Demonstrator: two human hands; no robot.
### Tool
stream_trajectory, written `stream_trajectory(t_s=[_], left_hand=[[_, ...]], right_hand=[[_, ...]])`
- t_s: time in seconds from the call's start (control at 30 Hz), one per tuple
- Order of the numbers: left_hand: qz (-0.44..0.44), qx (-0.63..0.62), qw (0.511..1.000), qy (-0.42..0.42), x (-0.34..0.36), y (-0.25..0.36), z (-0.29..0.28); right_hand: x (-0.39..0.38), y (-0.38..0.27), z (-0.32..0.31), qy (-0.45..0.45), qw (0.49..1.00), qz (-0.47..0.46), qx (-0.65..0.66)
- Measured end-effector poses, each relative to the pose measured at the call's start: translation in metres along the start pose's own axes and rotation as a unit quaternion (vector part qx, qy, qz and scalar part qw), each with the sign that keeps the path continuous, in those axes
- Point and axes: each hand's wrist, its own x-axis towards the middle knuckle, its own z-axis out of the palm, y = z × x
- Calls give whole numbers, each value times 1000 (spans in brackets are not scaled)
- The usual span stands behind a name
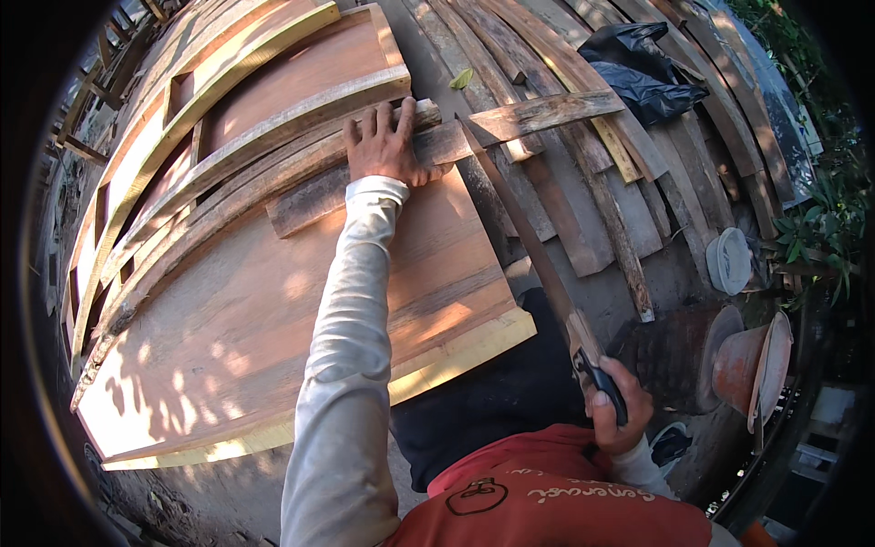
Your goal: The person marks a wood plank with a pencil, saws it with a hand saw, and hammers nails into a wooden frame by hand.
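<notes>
A red shirt (547, 497) and the pale sleeve (342, 337) of the left arm lie closest, at the lower part of the view. At the end of that sleeve the left hand (386, 153) bears on a rough plank (542, 117), its fingers spread over the wood and its thumb pointing to the right. The plank passes beneath those fingers: one end rests to their lower left on a plywood panel (273, 301), the other reaches out to their right, over the loose boards (567, 219). The right hand (624, 410) has its fingers wrapped round the black grip of a handsaw (544, 262), whose long blade slants up and left from them to the plank, just right of the left fingers; whether the teeth have bitten in, I cannot tell. The plank looks stiff, fairly light and too coarse to slip easily, though its overhanging end may tip or shake; a flat palm over the supported part, thumb tucked away from the blade, seems the safest hold. The saw is probably light, its thin blade springy, and best taken by the grip alone.
</notes>
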Motion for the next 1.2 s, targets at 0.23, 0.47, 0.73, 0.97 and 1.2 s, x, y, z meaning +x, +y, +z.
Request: stream_trajectory(t_s=[0.23, 0.47, 0.73, 0.97, 1.2], left_hand=[[19, 18, 1000, 7, 12, 22, 17], [5, 23, 1000, 5, 14, 9, 17], [11, 20, 1000, -6, 9, 27, 18], [9, 17, 1000, 6, 18, 14, 8], [-1, 10, 1000, -1, 9, 28, 13]], right_hand=[[172, 47, 64, 58, 997, -16, 53], [1, 16, 1, 14, 999, -24, 33], [180, 55, 78, 65, 996, -29, 51], [-11, 27, -1, 20, 1000, 4, 7], [191, 51, 74, 70, 994, -70, 35]])
